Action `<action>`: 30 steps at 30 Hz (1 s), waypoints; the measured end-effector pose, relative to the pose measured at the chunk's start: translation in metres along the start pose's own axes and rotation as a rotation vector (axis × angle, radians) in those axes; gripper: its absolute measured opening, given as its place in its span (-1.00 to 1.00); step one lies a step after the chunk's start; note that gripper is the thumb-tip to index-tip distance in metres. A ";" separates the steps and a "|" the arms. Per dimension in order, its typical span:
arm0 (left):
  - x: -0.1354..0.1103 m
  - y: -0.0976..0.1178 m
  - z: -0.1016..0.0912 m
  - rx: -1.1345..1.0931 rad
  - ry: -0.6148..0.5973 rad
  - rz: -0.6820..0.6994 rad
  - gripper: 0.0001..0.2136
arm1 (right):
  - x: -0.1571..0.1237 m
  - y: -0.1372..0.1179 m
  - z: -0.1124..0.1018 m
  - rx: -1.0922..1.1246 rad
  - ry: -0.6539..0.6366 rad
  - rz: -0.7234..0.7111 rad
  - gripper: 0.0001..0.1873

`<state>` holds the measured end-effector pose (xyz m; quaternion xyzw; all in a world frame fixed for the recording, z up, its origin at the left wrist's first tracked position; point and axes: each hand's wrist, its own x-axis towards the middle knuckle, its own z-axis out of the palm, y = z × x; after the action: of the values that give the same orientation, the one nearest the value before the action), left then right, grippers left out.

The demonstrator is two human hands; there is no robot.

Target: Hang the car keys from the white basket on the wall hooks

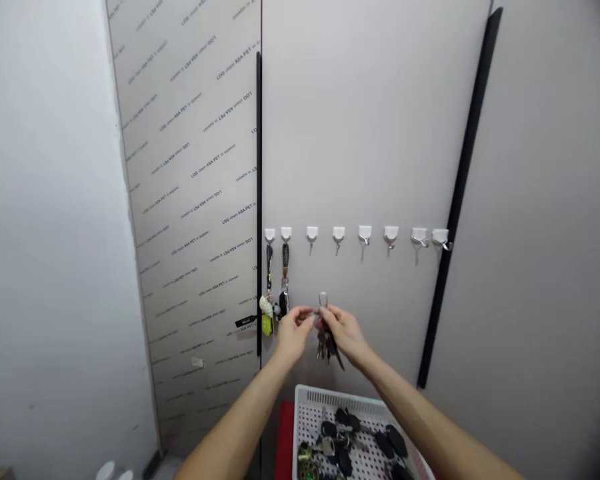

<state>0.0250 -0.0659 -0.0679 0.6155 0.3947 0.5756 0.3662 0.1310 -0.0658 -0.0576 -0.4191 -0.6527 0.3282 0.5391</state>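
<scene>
In front of a pale cabinet door, my right hand (349, 335) is closed on a bunch of keys (323, 348). The keys dangle below its fingers, and a small loop (323, 298) sticks up above the fingertips. Thumb and fingers of my left hand (293, 333) pinch at the left side of the same bunch; the exact spot they grip is too small to make out. Above both hands runs a row of several white adhesive hooks (339, 233). Two sets of keys on dark straps (285, 255) hang from the two leftmost hooks.
Below my hands stands a white perforated plastic basket (340, 398) holding several dark-headed keys (396, 440). Something red (285, 437) lies beneath its left side. Long black door handles (259, 167) flank the middle panel. A white wall (50, 220) rises at the left.
</scene>
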 end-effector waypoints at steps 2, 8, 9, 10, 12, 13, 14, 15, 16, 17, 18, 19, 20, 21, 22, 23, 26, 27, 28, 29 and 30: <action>0.010 0.007 -0.001 -0.010 0.012 0.076 -0.82 | 0.023 -0.021 0.001 0.044 0.023 -0.007 -0.68; 0.036 0.030 0.000 0.160 0.119 0.202 -0.70 | 0.072 -0.059 0.005 0.163 0.104 -0.022 -0.70; 0.038 0.034 -0.001 0.201 0.121 0.209 -0.70 | 0.076 -0.061 0.006 0.170 0.112 -0.009 -0.70; 0.040 0.037 -0.001 0.239 0.120 0.213 -0.71 | 0.080 -0.062 0.006 0.173 0.118 0.010 -0.70; 0.042 0.041 -0.001 0.298 0.106 0.209 -0.73 | 0.086 -0.062 0.007 0.173 0.126 0.047 -0.71; 0.043 0.042 -0.001 0.319 0.101 0.204 -0.74 | 0.088 -0.060 0.007 0.169 0.126 0.059 -0.72; 0.043 0.041 -0.001 0.337 0.097 0.199 -0.74 | 0.089 -0.057 0.007 0.162 0.125 0.067 -0.73; 0.044 0.040 0.000 0.354 0.096 0.194 -0.74 | 0.091 -0.055 0.007 0.151 0.121 0.072 -0.74; 0.044 0.038 0.000 0.369 0.096 0.190 -0.74 | 0.093 -0.051 0.007 0.136 0.115 0.074 -0.75; 0.045 0.036 0.001 0.384 0.095 0.185 -0.73 | 0.095 -0.048 0.006 0.112 0.111 0.073 -0.75; 0.045 0.034 0.001 0.397 0.095 0.181 -0.73 | 0.096 -0.045 0.006 0.071 0.112 0.064 -0.76; 0.046 0.032 0.001 0.406 0.095 0.176 -0.72 | 0.098 -0.043 0.006 0.018 0.119 0.048 -0.76; 0.047 0.031 0.001 0.414 0.096 0.171 -0.72 | 0.099 -0.041 0.005 -0.035 0.129 0.034 -0.76; 0.047 0.029 0.001 0.422 0.100 0.165 -0.71 | 0.100 -0.040 0.004 -0.089 0.142 0.018 -0.76; 0.047 0.028 0.001 0.431 0.105 0.159 -0.71 | 0.099 -0.040 0.002 -0.149 0.156 0.001 -0.76; 0.047 0.026 0.000 0.440 0.111 0.156 -0.71 | 0.098 -0.040 0.000 -0.211 0.169 -0.017 -0.76; 0.041 0.016 -0.002 0.451 0.126 0.170 -0.71 | 0.083 -0.037 -0.009 -0.363 0.214 -0.076 -0.83; 0.037 0.010 -0.002 0.447 0.125 0.174 -0.71 | 0.075 -0.034 -0.013 -0.390 0.220 -0.090 -0.84; 0.032 0.003 -0.002 0.438 0.118 0.176 -0.72 | 0.065 -0.029 -0.017 -0.392 0.213 -0.091 -0.84; 0.027 -0.004 -0.001 0.429 0.106 0.171 -0.72 | 0.053 -0.023 -0.022 -0.380 0.190 -0.084 -0.84; 0.019 -0.013 0.000 0.425 0.088 0.157 -0.73 | 0.040 -0.014 -0.027 -0.363 0.153 -0.067 -0.84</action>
<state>0.0247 -0.0431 -0.0716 0.6819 0.4735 0.5326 0.1648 0.1522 -0.0365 -0.0227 -0.5112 -0.6718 0.1543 0.5134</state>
